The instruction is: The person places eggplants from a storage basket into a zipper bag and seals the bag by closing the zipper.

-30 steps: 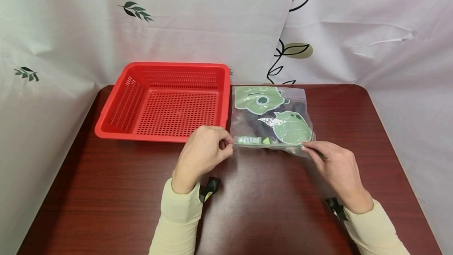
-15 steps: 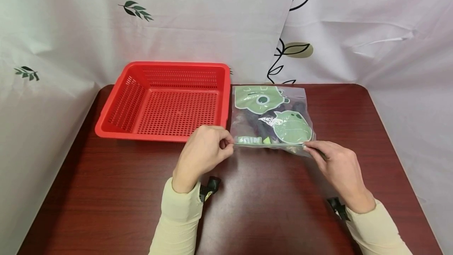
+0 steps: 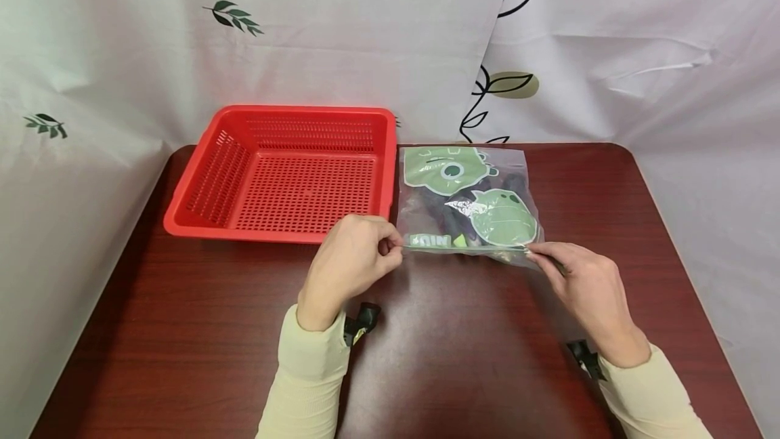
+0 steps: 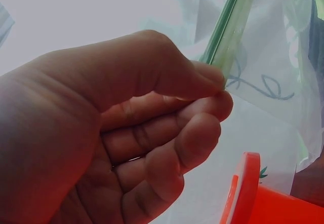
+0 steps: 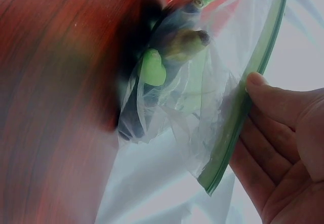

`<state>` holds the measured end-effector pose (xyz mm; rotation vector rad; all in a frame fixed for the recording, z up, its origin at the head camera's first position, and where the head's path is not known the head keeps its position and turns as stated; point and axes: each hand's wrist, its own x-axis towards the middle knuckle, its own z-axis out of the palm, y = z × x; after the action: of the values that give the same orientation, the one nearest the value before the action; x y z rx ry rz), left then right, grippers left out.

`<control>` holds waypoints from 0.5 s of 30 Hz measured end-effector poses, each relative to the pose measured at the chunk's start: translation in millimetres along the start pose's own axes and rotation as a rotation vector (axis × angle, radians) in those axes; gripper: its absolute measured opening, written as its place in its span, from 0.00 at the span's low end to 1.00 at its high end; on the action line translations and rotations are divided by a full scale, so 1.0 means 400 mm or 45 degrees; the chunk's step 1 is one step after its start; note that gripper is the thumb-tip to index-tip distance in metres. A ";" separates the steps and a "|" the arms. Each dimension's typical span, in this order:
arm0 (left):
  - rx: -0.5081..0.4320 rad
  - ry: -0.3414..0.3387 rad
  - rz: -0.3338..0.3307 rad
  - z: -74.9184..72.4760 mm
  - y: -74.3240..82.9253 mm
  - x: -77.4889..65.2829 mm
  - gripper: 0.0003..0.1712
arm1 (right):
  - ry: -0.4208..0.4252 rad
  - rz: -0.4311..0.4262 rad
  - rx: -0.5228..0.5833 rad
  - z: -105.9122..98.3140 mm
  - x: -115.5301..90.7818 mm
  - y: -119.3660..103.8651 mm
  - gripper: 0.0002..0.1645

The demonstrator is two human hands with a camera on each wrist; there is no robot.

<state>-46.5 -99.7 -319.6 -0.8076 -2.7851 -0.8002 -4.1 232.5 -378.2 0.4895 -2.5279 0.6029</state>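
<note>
A clear zip-lock bag (image 3: 504, 219) with green cartoon prints lies at the back of the table, its green seal (image 5: 271, 46) along the near edge. My left hand (image 3: 350, 266) pinches the seal's left end between thumb and forefinger; in the left wrist view its other fingers are curled. At the right part of the seal, my right hand (image 3: 588, 293) pinches the strip, thumb on one side and fingers behind. Through the plastic, the right wrist view shows several dark, long things with a brownish tip (image 5: 187, 45) and a bright green piece (image 5: 153, 69).
A red perforated plastic basket (image 3: 393, 154) stands to the left of the bag, close beside it, with nothing inside. The dark red wooden table (image 3: 463, 358) is bordered by white curtains (image 3: 341, 32) with leaf prints at the back and sides.
My right hand has slid slightly to the right along the seal, toward the bag's right end. The left hand keeps its pinch in the same place.
</note>
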 end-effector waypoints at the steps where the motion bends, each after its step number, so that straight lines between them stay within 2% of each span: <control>1: 0.001 -0.001 -0.001 0.000 0.000 0.000 0.06 | -0.001 0.001 0.000 0.000 0.000 0.000 0.17; 15: 0.007 -0.014 -0.006 -0.001 0.000 0.001 0.06 | 0.009 0.000 0.002 0.000 -0.003 0.004 0.18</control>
<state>-46.7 -99.9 -319.0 -0.8072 -2.7987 -0.7913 -3.7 234.4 -379.4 0.4871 -2.5208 0.6056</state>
